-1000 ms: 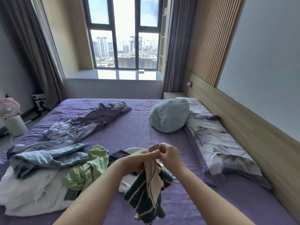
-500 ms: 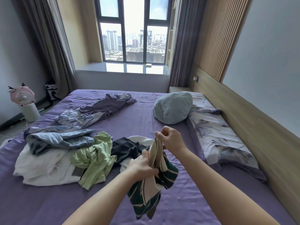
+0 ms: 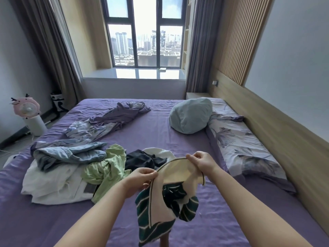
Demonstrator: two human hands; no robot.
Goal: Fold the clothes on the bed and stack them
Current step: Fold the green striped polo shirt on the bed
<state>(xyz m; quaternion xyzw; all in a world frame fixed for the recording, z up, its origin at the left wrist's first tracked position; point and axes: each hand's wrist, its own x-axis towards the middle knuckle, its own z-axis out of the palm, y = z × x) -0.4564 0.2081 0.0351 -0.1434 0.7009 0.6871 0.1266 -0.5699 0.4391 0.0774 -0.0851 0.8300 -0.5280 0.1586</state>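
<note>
Now: left hand [image 3: 142,177] and right hand [image 3: 201,162] each pinched on cream edge of striped garment [image 3: 167,196], hanging above near bed [image 3: 160,127]. Spread hands wider, find corners, lay flat.

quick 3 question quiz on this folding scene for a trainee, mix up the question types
1. True or false: both hands grip the striped garment above the bed.
2. Which garment lies directly left of the dark garment in the pile? A) light green garment B) red towel C) yellow sock
3. Fill in: the blue pillow leans against the ____ pillow by the headboard.

Key
1. True: the left hand and right hand pinch its cream edge and stretch it between them.
2. A: the light green garment.
3. floral: the floral pillow.
</note>
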